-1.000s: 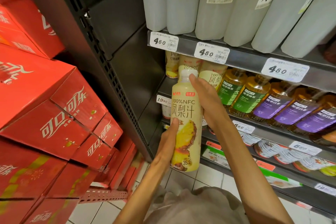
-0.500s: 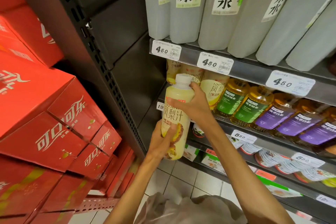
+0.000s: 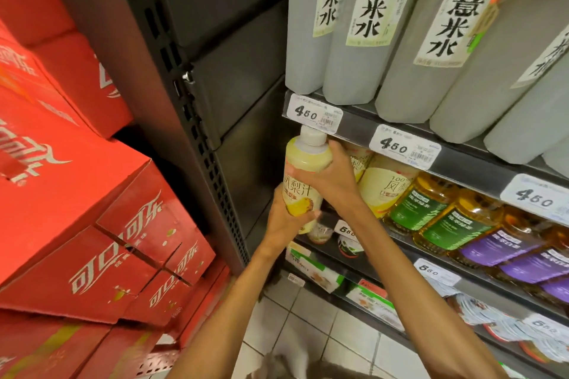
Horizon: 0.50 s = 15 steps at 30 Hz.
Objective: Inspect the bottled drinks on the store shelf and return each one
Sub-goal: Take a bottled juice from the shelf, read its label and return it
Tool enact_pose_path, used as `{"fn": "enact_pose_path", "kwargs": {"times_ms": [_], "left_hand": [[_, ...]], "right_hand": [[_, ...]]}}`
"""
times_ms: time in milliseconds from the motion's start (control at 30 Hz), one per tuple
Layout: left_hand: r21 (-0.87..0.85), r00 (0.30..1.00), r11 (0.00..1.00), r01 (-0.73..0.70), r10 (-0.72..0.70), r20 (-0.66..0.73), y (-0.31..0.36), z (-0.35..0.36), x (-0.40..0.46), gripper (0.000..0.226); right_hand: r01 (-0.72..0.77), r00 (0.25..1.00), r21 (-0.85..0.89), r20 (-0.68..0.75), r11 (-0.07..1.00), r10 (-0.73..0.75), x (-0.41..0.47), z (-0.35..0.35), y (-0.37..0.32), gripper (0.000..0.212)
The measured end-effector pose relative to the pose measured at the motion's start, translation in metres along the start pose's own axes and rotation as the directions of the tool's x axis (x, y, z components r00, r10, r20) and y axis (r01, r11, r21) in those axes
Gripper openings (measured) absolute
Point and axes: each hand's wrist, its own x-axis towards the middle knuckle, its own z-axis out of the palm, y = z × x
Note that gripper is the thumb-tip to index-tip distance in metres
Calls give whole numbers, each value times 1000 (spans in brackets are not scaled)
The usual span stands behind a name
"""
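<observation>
Yellow juice bottle (image 3: 303,181) stands upright in our hands at the shelf's left end: left hand (image 3: 284,218) wraps its base, right hand (image 3: 331,177) grips the shoulder. Its slot lies just beyond, left of matching bottles (image 3: 386,186). The shelf rail (image 3: 354,124) above crowds the cap.

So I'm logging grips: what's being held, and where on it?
The pineapple juice bottle: the left hand grips its lower body, the right hand its upper body below the cap.
</observation>
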Motion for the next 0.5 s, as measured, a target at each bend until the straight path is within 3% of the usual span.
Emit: {"fn": "enact_pose_path", "kwargs": {"times_ms": [100,267,500], "left_hand": [[-23,998,999,-46,45,-46,5,-2,14,81],[-4,990,997,-76,75,-117,7,-1,18,84],[18,980,998,-55,58,-188,10,1,20,84]], "right_hand": [[14,1000,38,1,999,-14,11,4,-2,49],[-27,999,103,-35,994,31,20,10,-5,56],[15,1000,40,-23,999,-14,23,15,-6,67]]}}
